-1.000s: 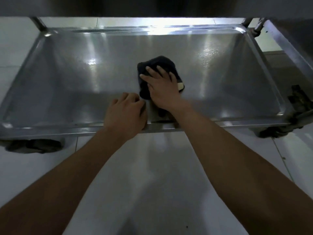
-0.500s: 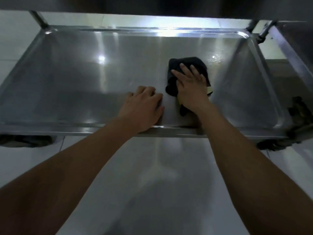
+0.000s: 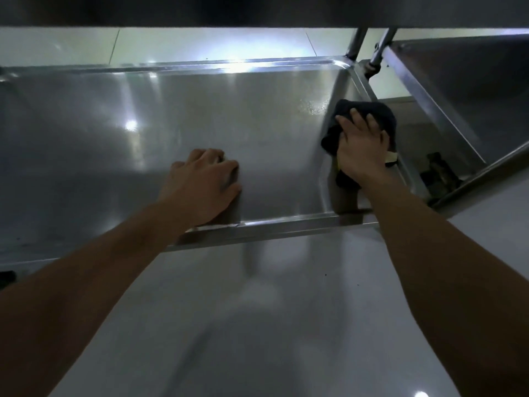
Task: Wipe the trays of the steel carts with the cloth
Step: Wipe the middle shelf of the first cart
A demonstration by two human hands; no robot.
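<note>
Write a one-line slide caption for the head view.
Right hand presses a dark cloth against the steel tray's right wall while the left hand rests on the tray floor.

Dim; glare on tray [image 3: 229, 67]; blurred edges.
</note>
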